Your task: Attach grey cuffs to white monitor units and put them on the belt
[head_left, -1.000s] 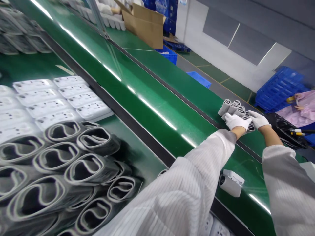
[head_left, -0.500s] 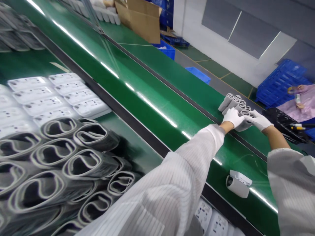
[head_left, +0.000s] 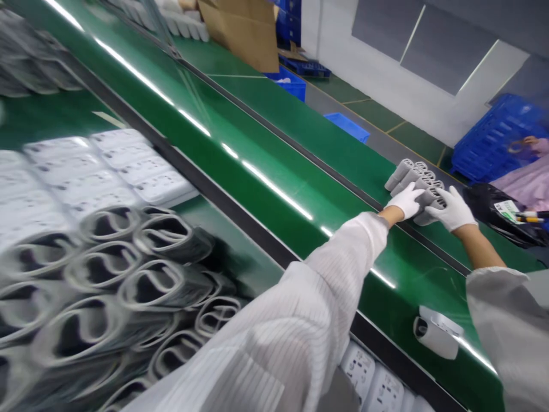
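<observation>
A cardboard box (head_left: 244, 31) and blue crates (head_left: 484, 143) (stacked) stand beyond the green belt (head_left: 266, 149).

A single head-worn camera looks forward and down, tilted, across the green belt (head_left: 274, 166) toward the left hand (head_left: 405, 200) and right hand (head_left: 452, 210), small at far right.

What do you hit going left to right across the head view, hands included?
From the left: sleeve pile → blue bin → left hand → right hand, gripping the sleeve bundle → black bag.
</observation>
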`<state>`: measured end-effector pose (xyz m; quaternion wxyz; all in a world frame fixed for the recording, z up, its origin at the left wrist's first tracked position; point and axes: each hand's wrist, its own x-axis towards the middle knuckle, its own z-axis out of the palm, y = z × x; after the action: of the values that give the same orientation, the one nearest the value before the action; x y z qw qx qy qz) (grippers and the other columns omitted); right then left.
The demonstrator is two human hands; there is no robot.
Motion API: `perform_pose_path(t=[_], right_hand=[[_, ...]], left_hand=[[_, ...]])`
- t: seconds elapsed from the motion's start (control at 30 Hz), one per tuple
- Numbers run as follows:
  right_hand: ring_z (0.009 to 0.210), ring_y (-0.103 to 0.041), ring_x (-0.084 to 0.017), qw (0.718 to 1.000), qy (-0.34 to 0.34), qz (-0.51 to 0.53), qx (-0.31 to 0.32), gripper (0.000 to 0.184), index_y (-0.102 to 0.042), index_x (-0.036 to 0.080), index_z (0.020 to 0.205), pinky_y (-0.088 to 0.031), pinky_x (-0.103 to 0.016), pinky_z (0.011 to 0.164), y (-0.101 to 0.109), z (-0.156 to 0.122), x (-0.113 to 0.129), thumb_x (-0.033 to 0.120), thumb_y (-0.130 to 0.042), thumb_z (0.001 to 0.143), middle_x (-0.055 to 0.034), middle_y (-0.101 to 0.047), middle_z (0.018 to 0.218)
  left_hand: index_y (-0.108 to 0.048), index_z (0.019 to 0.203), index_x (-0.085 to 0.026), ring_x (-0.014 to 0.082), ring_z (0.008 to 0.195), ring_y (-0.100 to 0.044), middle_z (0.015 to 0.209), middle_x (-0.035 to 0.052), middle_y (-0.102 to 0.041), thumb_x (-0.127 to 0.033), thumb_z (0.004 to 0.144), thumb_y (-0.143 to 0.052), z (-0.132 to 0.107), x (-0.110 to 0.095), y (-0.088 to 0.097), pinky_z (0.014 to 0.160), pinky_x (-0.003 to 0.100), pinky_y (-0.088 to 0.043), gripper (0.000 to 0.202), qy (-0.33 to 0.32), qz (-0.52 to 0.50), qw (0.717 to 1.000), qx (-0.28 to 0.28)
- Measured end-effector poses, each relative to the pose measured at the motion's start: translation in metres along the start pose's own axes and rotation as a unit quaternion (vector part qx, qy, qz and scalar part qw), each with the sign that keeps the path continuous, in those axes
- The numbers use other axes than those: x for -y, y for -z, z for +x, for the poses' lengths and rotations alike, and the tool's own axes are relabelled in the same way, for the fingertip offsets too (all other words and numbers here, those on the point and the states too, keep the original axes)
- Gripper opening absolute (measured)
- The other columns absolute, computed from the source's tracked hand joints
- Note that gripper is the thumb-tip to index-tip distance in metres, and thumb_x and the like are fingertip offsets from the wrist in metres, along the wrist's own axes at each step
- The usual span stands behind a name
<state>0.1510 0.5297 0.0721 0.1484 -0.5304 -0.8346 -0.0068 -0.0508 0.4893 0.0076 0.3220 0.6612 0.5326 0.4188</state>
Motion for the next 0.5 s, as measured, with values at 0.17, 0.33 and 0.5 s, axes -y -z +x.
perform_pose_path(t=[0.17, 0.33, 0.5], right_hand=[[0.114, -0.071, -0.043, 0.999, -0.02, -0.017, -0.036, 0.052, -0.076, 0.024, 0.126, -0.056, -0.052, 0.095, -0.005, -0.002, -0.011, 0.048, -0.072, 0.079, -0.0208, -0.076, 0.124], [0.085, -0.07, -0.035, 0.995, -0.061, -0.037, -0.069, 0.039, -0.079, 0.033, 0.109, -0.048, -0.047, 0.068, -0.015, 0.013, -0.023, 0.034, -0.074, 0.07, -0.0188, -0.079, 0.1], [0.089, -0.069, -0.033, 0.997, -0.028, -0.037, -0.06, 0.033, -0.083, 0.018, 0.109, -0.05, -0.044, 0.078, -0.003, 0.005, 0.0, 0.026, -0.07, 0.08, -0.023, -0.078, 0.1]], left_hand=[[-0.052, 0.162, -0.026, 0.0286, 0.163, -0.039, 0.174, 0.0016, -0.044, -0.032, 0.098, -0.058, -0.012, -0.007, -0.002, 0.134, 0.028, -0.031, 0.065, -0.034, 0.033, 0.999, 0.01], [-0.058, 0.155, -0.031, 0.0237, 0.149, -0.057, 0.158, -0.0011, -0.063, -0.036, 0.102, -0.055, -0.035, -0.012, 0.013, 0.12, 0.024, -0.046, 0.053, -0.018, 0.105, 0.994, 0.022], [-0.046, 0.163, -0.013, 0.0279, 0.15, -0.056, 0.165, 0.0141, -0.055, -0.039, 0.104, -0.049, -0.068, -0.013, 0.034, 0.126, 0.034, -0.045, 0.065, 0.011, 0.169, 0.979, 0.113]])
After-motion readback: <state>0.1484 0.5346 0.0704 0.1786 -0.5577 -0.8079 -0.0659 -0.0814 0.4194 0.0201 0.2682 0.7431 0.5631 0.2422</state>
